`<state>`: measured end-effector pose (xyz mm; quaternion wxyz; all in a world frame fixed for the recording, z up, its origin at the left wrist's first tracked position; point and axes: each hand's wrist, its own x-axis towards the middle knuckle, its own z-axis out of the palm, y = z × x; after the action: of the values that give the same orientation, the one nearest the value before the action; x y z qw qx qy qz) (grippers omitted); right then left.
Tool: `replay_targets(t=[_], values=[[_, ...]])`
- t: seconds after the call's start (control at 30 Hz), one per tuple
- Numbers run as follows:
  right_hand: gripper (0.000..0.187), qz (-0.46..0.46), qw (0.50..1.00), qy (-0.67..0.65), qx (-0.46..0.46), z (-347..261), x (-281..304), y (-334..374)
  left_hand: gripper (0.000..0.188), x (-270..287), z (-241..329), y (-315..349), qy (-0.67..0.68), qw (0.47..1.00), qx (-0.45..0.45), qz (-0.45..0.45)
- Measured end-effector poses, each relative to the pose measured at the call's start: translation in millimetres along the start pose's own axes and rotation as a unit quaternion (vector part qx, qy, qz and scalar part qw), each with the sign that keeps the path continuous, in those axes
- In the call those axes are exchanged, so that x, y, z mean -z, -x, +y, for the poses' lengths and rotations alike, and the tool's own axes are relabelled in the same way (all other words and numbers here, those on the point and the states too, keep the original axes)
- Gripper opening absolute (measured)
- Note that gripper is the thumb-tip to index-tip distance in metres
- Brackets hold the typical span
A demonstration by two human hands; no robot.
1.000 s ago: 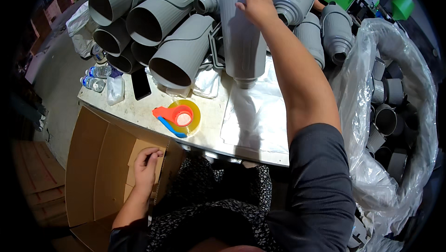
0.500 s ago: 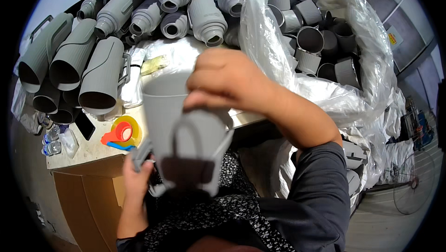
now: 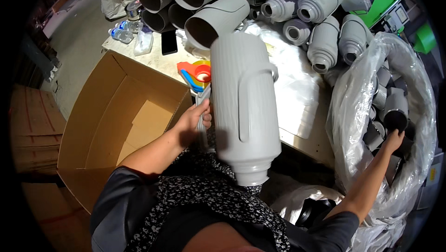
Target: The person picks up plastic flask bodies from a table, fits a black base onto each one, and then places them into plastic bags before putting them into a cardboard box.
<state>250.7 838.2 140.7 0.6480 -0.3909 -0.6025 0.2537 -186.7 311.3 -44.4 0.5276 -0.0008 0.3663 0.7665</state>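
In the head view, the left hand (image 3: 189,125) grips the grey handle (image 3: 203,95) of a grey, ribbed plastic bottle casing (image 3: 246,98) at the frame's centre, neck downward. At right, the right hand (image 3: 395,142) touches the rim of a grey cylindrical cup (image 3: 396,99) inside a clear plastic bag (image 3: 350,112); whether its fingers are closed, I cannot tell.

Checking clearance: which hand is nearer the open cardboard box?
Left. The left hand holds the grey flask shell beside the right edge of the open cardboard box; the right hand is farther, at a cup in the clear bag.
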Motion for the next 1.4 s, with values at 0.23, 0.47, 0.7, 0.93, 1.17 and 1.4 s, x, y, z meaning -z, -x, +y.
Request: replay_targets(t=[0.23,0.47,0.7,0.93,1.17,1.4], values=[[0.021,-0.558,0.734,0.376,0.094,-110.8,-90.4,408.8,0.036,7.6,47.7,16.2,-0.081,0.974,-0.108,0.183],[0.03,-0.342,0.723,-0.269,-0.537,-32.9,-18.8,526.7,0.036,-15.5,-20.0,0.8,-0.429,0.886,-0.171,-0.041],[0.026,-0.089,0.923,0.325,-0.188,-17.1,129.3,383.1,0.034,-38.4,-22.6,10.7,-0.45,0.884,-0.121,-0.05],[0.064,-0.215,0.75,0.519,-0.348,102.9,223.1,421.7,0.036,-66.7,-22.7,-4.2,-0.497,0.865,-0.053,-0.033],[0.054,-0.177,0.92,0.315,-0.149,-99.9,117.6,358.1,0.048,-71.1,-35.2,39.4,-0.642,0.681,-0.149,-0.319],[0.058,-0.373,0.894,0.191,0.16,-166.8,21.4,341.8,0.041,-92.3,-49.9,41.7,-0.58,0.759,-0.001,-0.297]])
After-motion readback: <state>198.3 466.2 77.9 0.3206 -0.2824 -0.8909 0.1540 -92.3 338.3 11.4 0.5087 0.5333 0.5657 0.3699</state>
